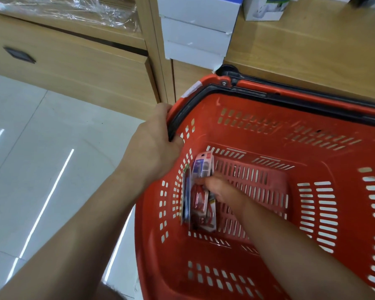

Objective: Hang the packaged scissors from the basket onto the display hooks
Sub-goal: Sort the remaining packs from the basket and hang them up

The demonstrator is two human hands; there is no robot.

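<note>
A red plastic basket [268, 126] with a black handle fills the right half of the view. At its bottom left lie a few packaged scissors [200, 202], stacked against the left wall. My left hand [154, 144] grips the basket's left rim and the black handle. My right hand [217, 187] reaches down inside the basket, its fingers curled round the packaged scissors. No display hooks are in view.
Wooden shop cabinets with a drawer [63, 61] stand behind the basket. White boxes [197, 33] are stacked on a shelf above the basket's far corner. A glossy tiled floor [30, 169] lies to the left.
</note>
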